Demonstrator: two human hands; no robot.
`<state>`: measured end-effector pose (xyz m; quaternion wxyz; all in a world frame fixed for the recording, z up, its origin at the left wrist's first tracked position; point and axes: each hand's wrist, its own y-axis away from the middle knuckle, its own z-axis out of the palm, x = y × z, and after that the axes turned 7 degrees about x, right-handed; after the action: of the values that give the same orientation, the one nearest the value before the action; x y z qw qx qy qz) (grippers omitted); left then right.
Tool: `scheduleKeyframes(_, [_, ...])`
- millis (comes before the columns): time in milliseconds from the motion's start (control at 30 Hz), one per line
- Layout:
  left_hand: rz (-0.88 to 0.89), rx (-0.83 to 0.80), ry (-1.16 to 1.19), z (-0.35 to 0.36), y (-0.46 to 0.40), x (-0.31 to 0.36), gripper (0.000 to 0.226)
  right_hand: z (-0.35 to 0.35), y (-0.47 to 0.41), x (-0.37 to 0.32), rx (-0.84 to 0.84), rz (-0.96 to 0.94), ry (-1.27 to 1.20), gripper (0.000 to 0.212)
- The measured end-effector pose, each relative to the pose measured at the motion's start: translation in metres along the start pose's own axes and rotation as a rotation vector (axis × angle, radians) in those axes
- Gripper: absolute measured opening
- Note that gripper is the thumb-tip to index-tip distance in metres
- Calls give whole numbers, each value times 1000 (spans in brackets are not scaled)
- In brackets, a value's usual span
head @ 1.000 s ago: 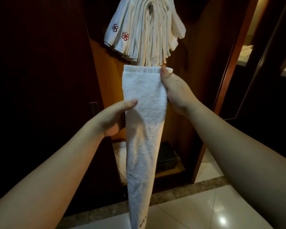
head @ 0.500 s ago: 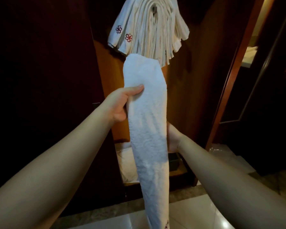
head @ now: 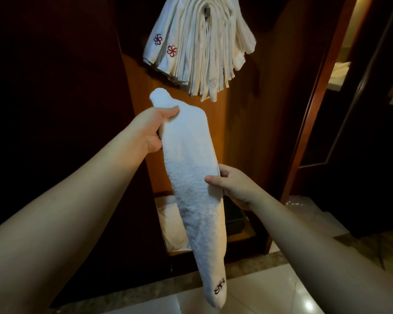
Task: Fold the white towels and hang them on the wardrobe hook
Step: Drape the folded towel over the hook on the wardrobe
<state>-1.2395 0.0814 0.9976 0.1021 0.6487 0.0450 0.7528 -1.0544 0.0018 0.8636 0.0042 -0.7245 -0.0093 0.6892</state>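
1. The left hand pinches the white towel near its top end; the right hand grips its right edge about midway down.
2. The folded strip hangs long-axis nearly vertical, logo end down, straight below the hanging towels.
3. The wardrobe hook sits up and slightly right of the left hand, so that hand's closer for draping it over, I reckon.

Counted: one folded towel held, two hands, left hand and right hand; hung towels bunched, uncountable; three red emblems seen.
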Motion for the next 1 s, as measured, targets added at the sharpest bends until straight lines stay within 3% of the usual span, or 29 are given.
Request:
scheduleKeyframes(100, [15,50,49,3,-4,5,40,0,0,-6,-8,30,121,34])
scheduleKeyframes(333, [12,90,79,9,-16,8,46,-8,-1,-13,-242,229,223,39])
scheduleKeyframes(500, [14,90,69,12,-22,9,53,-16,-1,-9,-264,338,71,48])
scheduleKeyframes(600, [1,83,60,14,-28,9,56,-15,2,-11,-264,336,37,39])
scheduleKeyframes(867, [-64,57,65,30,-35,11,25,-15,8,-17,-277,366,-375,48])
scheduleKeyframes(1000, [-76,56,39,34,-42,11,20,-14,9,-20,-335,321,-504,78])
